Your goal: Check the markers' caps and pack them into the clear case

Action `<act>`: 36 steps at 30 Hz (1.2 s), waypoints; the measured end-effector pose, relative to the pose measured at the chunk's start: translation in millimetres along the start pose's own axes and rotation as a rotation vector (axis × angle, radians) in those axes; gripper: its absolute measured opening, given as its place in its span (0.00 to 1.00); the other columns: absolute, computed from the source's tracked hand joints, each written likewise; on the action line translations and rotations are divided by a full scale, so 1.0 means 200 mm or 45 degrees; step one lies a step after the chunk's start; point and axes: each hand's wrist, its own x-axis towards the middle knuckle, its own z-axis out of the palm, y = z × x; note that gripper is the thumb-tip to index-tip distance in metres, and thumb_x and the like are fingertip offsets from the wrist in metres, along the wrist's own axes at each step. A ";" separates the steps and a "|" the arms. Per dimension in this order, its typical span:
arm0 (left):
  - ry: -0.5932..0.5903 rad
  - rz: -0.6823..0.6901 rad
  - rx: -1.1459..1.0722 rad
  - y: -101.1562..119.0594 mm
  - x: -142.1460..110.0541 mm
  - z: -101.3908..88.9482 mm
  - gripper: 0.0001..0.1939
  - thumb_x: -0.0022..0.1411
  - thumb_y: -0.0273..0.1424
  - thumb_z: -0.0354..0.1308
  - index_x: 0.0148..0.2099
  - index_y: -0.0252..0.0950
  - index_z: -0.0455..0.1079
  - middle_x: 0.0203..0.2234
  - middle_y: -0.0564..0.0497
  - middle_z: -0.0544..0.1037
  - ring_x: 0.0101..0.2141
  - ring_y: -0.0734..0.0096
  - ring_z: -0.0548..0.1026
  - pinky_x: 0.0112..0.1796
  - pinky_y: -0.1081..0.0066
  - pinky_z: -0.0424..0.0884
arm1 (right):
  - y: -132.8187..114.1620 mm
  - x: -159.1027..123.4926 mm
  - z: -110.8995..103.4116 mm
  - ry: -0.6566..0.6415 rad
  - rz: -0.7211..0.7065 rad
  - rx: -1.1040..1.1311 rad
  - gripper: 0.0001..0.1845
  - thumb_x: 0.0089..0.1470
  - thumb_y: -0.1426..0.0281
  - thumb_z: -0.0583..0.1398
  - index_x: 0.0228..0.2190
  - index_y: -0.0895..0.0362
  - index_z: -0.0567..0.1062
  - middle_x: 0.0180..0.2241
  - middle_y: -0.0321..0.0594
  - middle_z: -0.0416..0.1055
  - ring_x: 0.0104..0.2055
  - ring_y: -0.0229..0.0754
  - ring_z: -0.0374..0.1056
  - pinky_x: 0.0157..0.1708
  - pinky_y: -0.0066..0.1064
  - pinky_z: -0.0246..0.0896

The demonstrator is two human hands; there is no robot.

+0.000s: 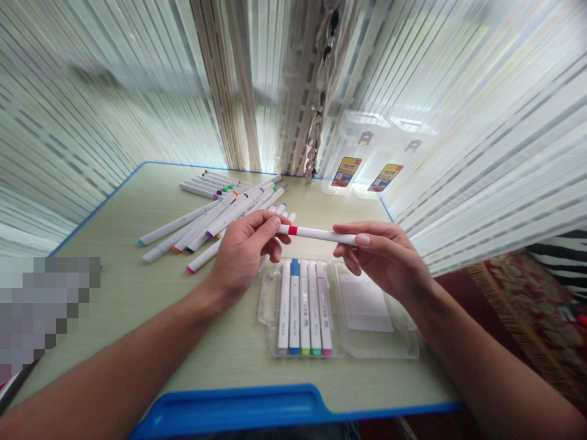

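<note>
Between my two hands a white marker pen [321, 233] with a red band lies almost level in the air. My left hand [251, 244] pinches its left end, next to the red band. The right end is between the thumb and fingers of my right hand [380, 247]. Below it on the table lies an opened clear plastic case [266, 305]. Several markers [304, 311] stand side by side in its left half, with grey, blue, green and pink ends. A white paper sheet [367, 305] shows in the right half, partly behind my right hand.
A loose heap of white markers [202, 220] with coloured ends lies on the pale green table [110, 305], left of centre. Two clear cases [337, 137] with yellow labels stand at the back right. Striped curtains [137, 91] hang behind. A blue tray edge [238, 406] runs along the front.
</note>
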 end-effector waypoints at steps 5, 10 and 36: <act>-0.041 0.019 -0.046 0.00 0.00 0.00 0.07 0.66 0.30 0.58 0.39 0.33 0.75 0.25 0.52 0.78 0.19 0.79 0.70 0.22 0.78 0.65 | -0.01 0.01 0.00 0.107 0.018 0.022 0.12 0.52 0.73 0.63 0.38 0.58 0.85 0.27 0.45 0.81 0.20 0.33 0.66 0.19 0.24 0.59; -0.113 0.060 -0.056 -0.01 -0.01 0.00 0.11 0.66 0.34 0.59 0.45 0.31 0.76 0.29 0.48 0.80 0.21 0.78 0.71 0.23 0.76 0.66 | 0.00 0.04 -0.01 0.265 0.045 0.024 0.12 0.50 0.70 0.63 0.34 0.59 0.85 0.23 0.42 0.80 0.16 0.33 0.63 0.15 0.24 0.57; -0.127 0.072 0.298 0.04 -0.03 0.03 0.11 0.62 0.31 0.65 0.44 0.29 0.78 0.26 0.50 0.80 0.20 0.81 0.70 0.21 0.80 0.68 | 0.03 0.04 -0.02 0.290 0.007 -0.174 0.08 0.48 0.68 0.70 0.32 0.58 0.85 0.22 0.42 0.79 0.16 0.32 0.62 0.15 0.25 0.55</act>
